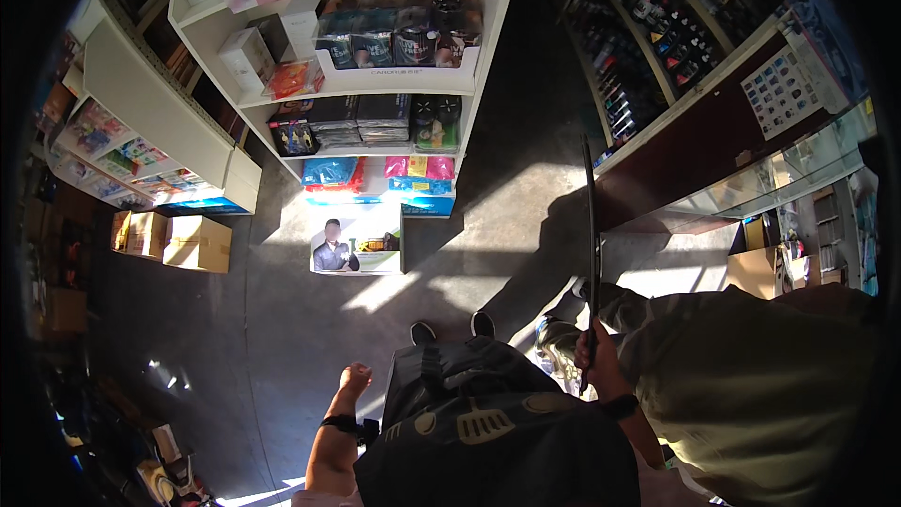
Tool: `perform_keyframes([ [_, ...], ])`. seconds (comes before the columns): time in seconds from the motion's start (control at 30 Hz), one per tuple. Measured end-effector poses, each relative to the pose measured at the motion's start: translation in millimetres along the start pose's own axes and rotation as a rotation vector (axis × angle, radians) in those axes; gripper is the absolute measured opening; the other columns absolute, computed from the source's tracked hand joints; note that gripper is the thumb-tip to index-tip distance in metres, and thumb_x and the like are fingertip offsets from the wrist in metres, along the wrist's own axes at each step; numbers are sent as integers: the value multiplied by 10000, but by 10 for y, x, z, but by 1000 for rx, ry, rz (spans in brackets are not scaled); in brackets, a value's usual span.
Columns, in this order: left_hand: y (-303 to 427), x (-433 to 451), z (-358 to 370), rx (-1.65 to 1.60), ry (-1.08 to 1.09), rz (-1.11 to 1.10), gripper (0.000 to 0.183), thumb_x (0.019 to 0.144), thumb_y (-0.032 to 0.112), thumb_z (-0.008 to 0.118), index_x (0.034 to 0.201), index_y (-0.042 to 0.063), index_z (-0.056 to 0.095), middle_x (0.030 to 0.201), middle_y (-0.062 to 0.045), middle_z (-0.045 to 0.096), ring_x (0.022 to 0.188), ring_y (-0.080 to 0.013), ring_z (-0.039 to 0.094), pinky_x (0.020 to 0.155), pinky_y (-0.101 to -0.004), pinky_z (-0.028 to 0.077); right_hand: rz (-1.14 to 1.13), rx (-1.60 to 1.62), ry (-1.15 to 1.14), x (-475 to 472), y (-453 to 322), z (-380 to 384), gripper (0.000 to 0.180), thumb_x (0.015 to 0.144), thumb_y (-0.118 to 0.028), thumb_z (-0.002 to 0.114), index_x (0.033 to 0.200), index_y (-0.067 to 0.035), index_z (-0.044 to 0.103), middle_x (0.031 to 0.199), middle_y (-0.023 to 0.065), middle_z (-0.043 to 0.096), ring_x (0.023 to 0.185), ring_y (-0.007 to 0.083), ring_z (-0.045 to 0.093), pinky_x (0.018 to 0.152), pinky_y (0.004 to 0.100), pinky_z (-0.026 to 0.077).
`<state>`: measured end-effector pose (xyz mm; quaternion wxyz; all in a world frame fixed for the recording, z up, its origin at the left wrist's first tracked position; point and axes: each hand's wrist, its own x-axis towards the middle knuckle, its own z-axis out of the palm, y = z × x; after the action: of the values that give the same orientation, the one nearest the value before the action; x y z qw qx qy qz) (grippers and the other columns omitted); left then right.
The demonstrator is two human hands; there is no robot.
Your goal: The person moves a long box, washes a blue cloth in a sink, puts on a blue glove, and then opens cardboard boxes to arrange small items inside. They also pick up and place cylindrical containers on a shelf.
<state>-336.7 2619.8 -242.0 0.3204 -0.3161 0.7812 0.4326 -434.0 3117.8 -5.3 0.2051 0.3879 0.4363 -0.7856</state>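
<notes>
My right hand (598, 359) is closed around the lower part of a long, thin black object (591, 225), seen nearly edge-on and reaching up past the dark counter; what it is exactly, I cannot tell. My left hand (356, 377) hangs over the floor at the left of my body, fingers curled, with nothing visible in it. Black bands circle both wrists. Between the arms a dark apron (486, 422) with printed kitchen utensils covers my front, and my dark shoes (423, 332) show beyond it.
Ahead stands a white shelf unit (486, 35) with packaged goods and a printed box (357, 243) at its foot. Cardboard boxes (198, 243) sit on the floor at left. A glass display counter (746, 190) is at right. Another person in an olive garment (746, 380) is close on my right.
</notes>
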Motion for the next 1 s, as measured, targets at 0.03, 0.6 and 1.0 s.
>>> perform_keyframes([
  [0.03, -10, -3, 2, 20, 9, 39, 215, 789, 234, 562, 824, 34, 633, 650, -81, 649, 609, -174, 641, 621, -299, 515, -14, -20, 26, 11, -5, 10, 482, 893, -518, 425, 634, -113, 465, 437, -6, 334, 331, 117, 297, 338, 256, 226],
  [0.6, -70, 75, -102, 151, -32, 74, 217, 833, 200, 583, 904, -5, 591, 728, -101, 646, 626, -175, 643, 571, -292, 532, -137, 22, 203, 139, -86, 92, 407, 867, -454, 514, 610, -147, 441, 444, -13, 377, 345, 107, 339, 352, 266, 260],
  [1.0, 687, 67, -298, 216, -249, 208, 169, 858, 170, 574, 909, 9, 569, 701, -86, 621, 557, -153, 598, 483, -264, 482, -264, 125, 405, -152, 243, -451, 152, 830, -147, 583, 755, -44, 500, 556, 43, 477, 435, 150, 443, 414, 286, 352],
])
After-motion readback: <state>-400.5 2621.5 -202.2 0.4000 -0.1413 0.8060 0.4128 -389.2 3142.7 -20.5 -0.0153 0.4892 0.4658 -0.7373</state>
